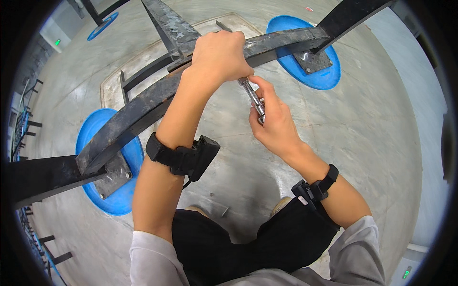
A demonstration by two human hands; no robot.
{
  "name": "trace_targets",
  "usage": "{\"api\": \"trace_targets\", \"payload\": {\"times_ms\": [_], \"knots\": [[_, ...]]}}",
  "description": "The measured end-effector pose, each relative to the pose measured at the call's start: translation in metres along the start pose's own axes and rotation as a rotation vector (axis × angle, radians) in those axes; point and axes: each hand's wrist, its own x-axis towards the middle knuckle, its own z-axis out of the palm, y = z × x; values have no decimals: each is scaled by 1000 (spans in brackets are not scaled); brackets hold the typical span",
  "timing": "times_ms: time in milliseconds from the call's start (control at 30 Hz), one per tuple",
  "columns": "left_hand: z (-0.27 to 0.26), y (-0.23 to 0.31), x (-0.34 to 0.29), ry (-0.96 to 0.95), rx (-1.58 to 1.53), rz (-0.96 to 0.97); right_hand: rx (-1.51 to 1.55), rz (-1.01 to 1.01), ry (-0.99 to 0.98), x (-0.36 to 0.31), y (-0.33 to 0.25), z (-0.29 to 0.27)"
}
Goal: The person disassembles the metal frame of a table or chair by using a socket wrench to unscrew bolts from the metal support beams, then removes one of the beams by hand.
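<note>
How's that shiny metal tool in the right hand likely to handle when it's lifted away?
The shiny metal tool is likely stiff: its visible shaft looks straight and metallic. It may feel heavy for its slim size, given that metal look. Its smooth, glossy surface could be slippery if the right hand loosens.

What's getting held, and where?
A shiny metal tool, near its lower end, by the right grip. The left grip is on the black beam; any hold there is hidden.
</note>
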Motion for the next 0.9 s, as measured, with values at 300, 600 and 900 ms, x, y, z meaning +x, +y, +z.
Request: {"api": "trace_targets", "payload": {"times_ms": [300, 600, 900], "knots": [[-6, -3, 2, -42, 4, 20, 262, 165, -36, 4, -8, 0], [-11, -23, 1, -40, -22, 164, 285, 130, -41, 2, -11, 5], [-20, -20, 1, -55, -65, 180, 1308, 566, -38, 2, -26, 4]]}}
